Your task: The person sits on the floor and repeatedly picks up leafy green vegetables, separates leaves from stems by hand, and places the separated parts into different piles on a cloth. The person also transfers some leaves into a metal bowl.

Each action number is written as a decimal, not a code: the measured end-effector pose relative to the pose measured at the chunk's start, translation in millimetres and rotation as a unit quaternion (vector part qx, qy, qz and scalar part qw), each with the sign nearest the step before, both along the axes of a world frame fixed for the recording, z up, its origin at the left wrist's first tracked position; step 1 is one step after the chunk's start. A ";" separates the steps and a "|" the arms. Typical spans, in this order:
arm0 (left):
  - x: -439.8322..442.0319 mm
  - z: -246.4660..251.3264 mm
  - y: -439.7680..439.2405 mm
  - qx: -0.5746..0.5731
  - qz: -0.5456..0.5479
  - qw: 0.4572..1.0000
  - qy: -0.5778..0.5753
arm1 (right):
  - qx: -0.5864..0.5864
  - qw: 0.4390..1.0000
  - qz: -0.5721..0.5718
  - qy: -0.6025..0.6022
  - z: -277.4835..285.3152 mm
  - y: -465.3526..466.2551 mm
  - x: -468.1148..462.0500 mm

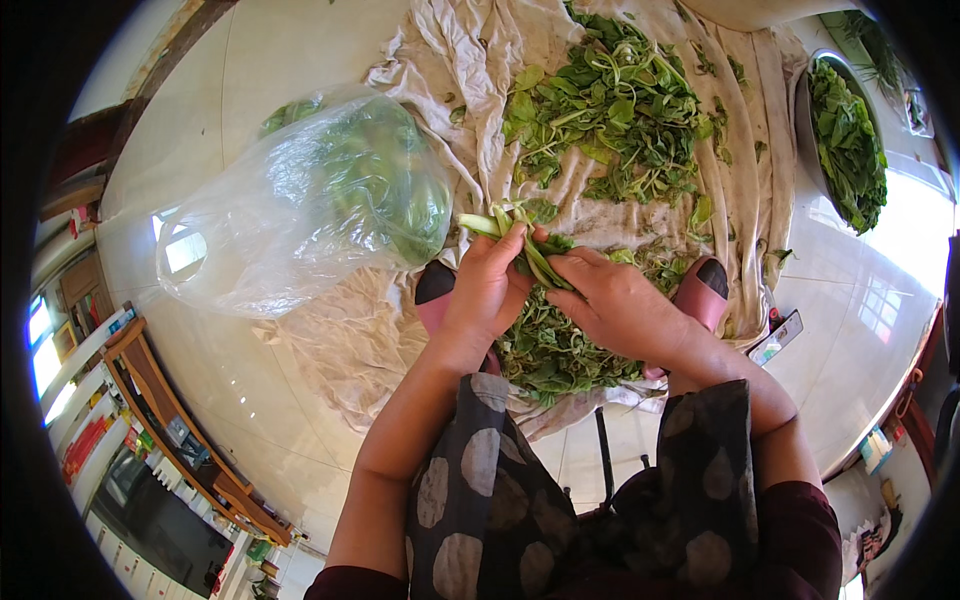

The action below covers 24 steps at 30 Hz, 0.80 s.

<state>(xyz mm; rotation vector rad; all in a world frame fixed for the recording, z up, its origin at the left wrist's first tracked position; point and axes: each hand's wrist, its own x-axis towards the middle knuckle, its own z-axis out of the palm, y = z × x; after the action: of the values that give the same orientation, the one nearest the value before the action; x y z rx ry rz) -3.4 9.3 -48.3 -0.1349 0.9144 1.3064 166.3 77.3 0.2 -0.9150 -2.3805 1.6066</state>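
Observation:
Between my hands is a small bunch of leafy greens (534, 259), its pale cut stems pointing up and to the left. My left hand (491, 279) grips the stems, thumb on top. The fingers of my right hand (611, 300) close on the lower part of the same bunch, hiding some of its leaves. Under my hands, between my feet, lies a pile of loose leaves and trimmings (566, 352). Farther out, a larger heap of greens (619, 97) is spread on a stained beige cloth (480, 97).
A clear plastic bag (300, 202) holding greens lies at the left. At the far right stands a metal basin (806, 127) heaped with leaves. A phone (778, 337) rests near my right pink slipper (703, 291). Glossy tile floor (247, 390) surrounds the cloth.

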 end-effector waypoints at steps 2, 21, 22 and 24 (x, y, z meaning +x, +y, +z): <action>-3.2 -2.6 -3.2 -0.028 -0.003 1.000 -0.014 | 0.001 0.999 -0.033 0.019 4.8 9.3 3.7; 19.4 8.3 3.5 -0.056 -0.130 0.973 0.181 | -0.037 0.997 -0.042 -0.046 -7.5 1.3 -1.5; 17.8 3.2 3.9 -0.038 -0.090 0.979 0.178 | -0.023 0.998 0.003 -0.060 -2.5 7.2 1.5; 4.7 6.9 1.3 -0.068 -0.125 0.977 0.156 | -0.032 0.991 -0.119 -0.046 -3.0 22.7 5.9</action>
<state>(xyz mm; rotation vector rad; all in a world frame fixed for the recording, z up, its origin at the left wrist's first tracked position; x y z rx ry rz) 1.3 10.7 -41.4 0.0817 1.2464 1.0455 172.2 100.0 -2.8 -1.2565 -2.1869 1.5882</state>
